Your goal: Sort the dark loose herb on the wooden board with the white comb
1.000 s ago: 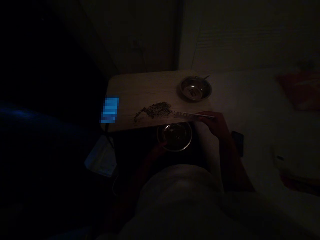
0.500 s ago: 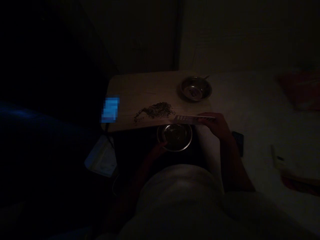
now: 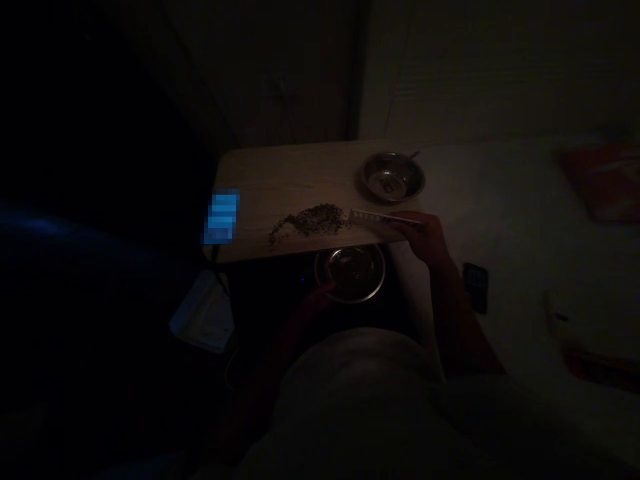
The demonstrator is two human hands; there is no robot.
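In dim light, my left hand (image 3: 323, 293) grips the left rim of a shiny metal bowl (image 3: 377, 290), its thumb over the edge. The bowl is just below the table's near edge; its contents are too dark to name. My right hand (image 3: 425, 233) holds a thin, flat, pale card-like piece (image 3: 373, 217) with a row of light marks, above the table's right front part. Left of the piece's tip, a pile of small dark grains (image 3: 317, 219) lies spread on the wooden table (image 3: 285, 173), trailing off to the left.
A second metal bowl (image 3: 393, 177) stands at the table's back right. A lit, blurred-out screen (image 3: 221, 217) is at the left edge. On the pale surface to the right lie a dark phone (image 3: 476, 288) and a red item (image 3: 600, 180). A pale tray-like object (image 3: 205, 317) sits lower left.
My right hand has lifted the flat piece slightly up and back from the table's near edge, tilting it. The left hand and its bowl have stayed nearly still.
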